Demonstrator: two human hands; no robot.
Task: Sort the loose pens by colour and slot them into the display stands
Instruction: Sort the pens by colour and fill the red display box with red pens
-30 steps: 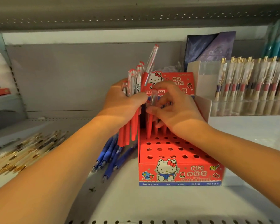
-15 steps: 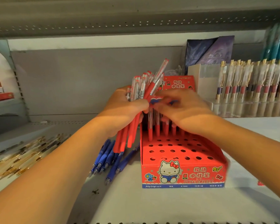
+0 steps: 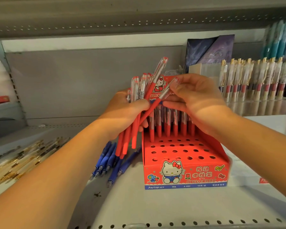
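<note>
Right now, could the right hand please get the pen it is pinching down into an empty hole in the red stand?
Probably yes: the right hand pinches one red pen directly above the red stand, whose front rows of holes are open and unobstructed.

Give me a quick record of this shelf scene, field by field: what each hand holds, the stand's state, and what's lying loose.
left hand: gripping a bundle of red pens, tips pointing down
right hand: pinching one red pen drawn from the bundle, tilted
display stand: red cardboard, back row filled with red pens, front rows of holes empty
blue pens: loose on the shelf, left of the stand
gold-trimmed pens: loose pile at far left
clear rack: gold-clipped pens standing upright, right rear
</note>
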